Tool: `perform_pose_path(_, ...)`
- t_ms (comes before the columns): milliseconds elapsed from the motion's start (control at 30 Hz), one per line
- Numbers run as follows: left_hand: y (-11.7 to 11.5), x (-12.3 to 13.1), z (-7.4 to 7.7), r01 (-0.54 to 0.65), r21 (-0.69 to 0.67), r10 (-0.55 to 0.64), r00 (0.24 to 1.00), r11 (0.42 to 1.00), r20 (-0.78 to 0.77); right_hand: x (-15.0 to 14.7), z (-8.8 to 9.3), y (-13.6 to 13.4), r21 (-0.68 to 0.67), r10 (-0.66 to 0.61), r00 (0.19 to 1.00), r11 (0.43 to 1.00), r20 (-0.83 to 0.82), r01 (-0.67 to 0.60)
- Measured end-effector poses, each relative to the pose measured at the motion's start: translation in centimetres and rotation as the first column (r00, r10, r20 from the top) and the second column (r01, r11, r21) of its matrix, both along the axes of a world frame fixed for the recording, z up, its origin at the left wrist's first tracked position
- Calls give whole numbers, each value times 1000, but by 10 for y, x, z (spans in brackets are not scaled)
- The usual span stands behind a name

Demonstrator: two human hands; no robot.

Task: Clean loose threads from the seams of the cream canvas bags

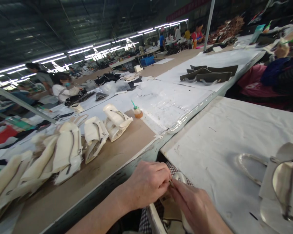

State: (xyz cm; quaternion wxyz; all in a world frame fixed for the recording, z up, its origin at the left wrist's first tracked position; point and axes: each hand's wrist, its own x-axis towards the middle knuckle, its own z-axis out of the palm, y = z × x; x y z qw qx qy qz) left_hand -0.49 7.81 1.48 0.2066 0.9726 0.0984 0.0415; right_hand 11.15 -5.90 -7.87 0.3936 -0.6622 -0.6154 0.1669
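Observation:
My left hand (150, 182) is closed, its fingers pinched against those of my right hand (191, 198) at the bottom centre. Between the fingertips shows a small edge of something too small to name. Below them a cream bag piece (156, 219) lies over my lap, on checked cloth (144, 221). My hands hide much of it. To the right, a cream bag (278, 185) with a dark zipper and a looped handle rests on the white table.
Several cream bag pieces (67, 146) line the brown tabletop (127, 152) at left. A small bottle of amber liquid (138, 112) stands beyond. Dark green pieces (213, 76) lie farther back. People sit at both sides.

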Motion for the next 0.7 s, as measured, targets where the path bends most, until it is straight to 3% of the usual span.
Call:
perform_pose_path(167, 3, -6, 7, -16, -54, 15, 999, 998, -31, -1, 2, 8, 198, -49, 982, 980, 181, 12)
perform_pose_path(333, 6, -10, 12, -59, -49, 57, 998, 997, -38, -1, -1, 6, 163, -27, 982, 987, 185, -4)
perform_pose_path(700, 12, -4, 6, -29, -94, 35, 998, 995, 61, 3, 6, 3, 195, -70, 988, 980, 140, 42)
